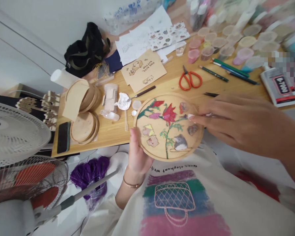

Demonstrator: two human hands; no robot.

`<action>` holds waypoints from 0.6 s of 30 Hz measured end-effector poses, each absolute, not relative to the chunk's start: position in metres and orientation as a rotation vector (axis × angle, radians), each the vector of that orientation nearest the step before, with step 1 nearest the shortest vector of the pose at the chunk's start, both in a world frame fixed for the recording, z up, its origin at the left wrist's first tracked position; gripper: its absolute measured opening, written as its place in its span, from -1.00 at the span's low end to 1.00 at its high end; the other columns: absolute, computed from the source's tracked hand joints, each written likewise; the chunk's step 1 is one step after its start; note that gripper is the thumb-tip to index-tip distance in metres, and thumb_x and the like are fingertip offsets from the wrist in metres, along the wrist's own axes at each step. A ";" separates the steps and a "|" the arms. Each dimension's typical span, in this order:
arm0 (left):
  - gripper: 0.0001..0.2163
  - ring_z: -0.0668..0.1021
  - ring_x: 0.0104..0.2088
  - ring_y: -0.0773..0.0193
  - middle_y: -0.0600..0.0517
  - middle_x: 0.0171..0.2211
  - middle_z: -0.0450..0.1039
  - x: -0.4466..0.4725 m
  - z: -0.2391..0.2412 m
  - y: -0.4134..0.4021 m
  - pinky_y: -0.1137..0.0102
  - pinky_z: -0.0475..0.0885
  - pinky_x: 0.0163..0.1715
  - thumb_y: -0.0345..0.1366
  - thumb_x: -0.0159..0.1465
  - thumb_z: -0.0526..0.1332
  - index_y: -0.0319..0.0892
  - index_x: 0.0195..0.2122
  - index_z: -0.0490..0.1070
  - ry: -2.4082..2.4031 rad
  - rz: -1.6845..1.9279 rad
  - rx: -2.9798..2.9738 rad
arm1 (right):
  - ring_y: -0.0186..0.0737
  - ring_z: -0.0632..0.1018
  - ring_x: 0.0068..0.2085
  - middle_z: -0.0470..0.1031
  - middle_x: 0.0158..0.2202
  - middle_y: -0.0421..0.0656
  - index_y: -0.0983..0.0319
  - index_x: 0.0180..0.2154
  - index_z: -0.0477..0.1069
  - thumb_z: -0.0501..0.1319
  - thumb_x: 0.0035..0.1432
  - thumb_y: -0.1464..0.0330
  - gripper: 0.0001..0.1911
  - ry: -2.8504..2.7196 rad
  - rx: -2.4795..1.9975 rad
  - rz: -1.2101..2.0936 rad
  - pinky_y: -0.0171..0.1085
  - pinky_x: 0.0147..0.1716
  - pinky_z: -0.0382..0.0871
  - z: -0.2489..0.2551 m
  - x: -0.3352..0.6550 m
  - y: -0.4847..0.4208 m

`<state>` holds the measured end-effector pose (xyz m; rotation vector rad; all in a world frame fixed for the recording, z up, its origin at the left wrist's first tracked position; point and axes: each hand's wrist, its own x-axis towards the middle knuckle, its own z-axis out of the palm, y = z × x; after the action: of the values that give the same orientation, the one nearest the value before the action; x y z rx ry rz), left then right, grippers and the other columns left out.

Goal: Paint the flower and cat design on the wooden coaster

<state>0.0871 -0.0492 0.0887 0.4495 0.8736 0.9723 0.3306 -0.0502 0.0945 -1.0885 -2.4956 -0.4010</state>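
My left hand (138,152) grips the lower left edge of a round wooden plate (158,131), its thumb over the rim. The plate is tilted up toward me above my lap. On its face are a red flower (169,113), green stems and several small animal figures, among them a grey and white one (180,143). My right hand (226,121) reaches over the plate's right edge, fingers pinched on a small white wad (191,118). The wad is at the plate's surface near the upper right figures; its kind is unclear.
Orange-handled scissors (189,80), pencils (213,73) and a glue tube (279,86) lie behind the plate. Small cups (218,42) crowd the far right. Stacked wooden discs (83,127) and a phone (63,137) lie left. A fan (17,134) stands at the left edge.
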 end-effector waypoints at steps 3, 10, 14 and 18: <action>-0.37 0.12 0.43 0.07 -0.05 0.32 0.31 0.085 0.087 -0.049 0.21 -0.06 0.44 0.17 0.41 -0.16 -0.13 0.31 0.25 0.854 0.962 0.474 | -0.18 0.46 -0.25 0.52 -0.27 -0.12 0.21 -0.16 0.52 -0.08 0.41 0.41 -0.62 -2.521 -1.047 -0.400 -0.12 -0.32 0.35 0.100 0.329 -0.050; -0.46 0.11 0.44 0.08 0.11 0.27 0.39 0.081 0.080 -0.049 0.16 0.07 0.42 0.15 0.40 -0.11 0.03 0.15 0.45 0.863 0.991 0.534 | -0.16 0.49 -0.26 0.50 -0.38 -0.12 0.24 -0.20 0.52 -0.11 0.43 0.41 -0.59 -2.521 -1.025 -0.443 -0.13 -0.42 0.23 0.106 0.326 -0.049; -0.46 0.16 0.42 0.07 0.08 0.23 0.43 0.081 0.078 -0.048 0.16 0.12 0.40 0.17 0.38 -0.08 0.02 0.13 0.48 0.869 1.000 0.557 | -0.16 0.44 -0.29 0.49 -0.37 -0.14 0.21 -0.20 0.52 -0.11 0.43 0.39 -0.59 -2.572 -1.013 -0.463 -0.16 -0.39 0.25 0.108 0.325 -0.048; -0.45 0.19 0.41 0.04 0.06 0.20 0.47 0.081 0.076 -0.048 0.13 0.12 0.40 0.19 0.37 -0.06 0.00 0.12 0.49 0.880 0.981 0.551 | -0.17 0.39 -0.28 0.48 -0.35 -0.14 0.19 -0.20 0.51 -0.09 0.41 0.42 -0.62 -2.539 -1.041 -0.487 -0.17 -0.33 0.25 0.108 0.324 -0.049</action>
<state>0.0807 -0.0480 0.0764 0.5510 0.8798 0.9809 0.3238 -0.0489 0.1081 -1.0407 -2.5392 -0.4866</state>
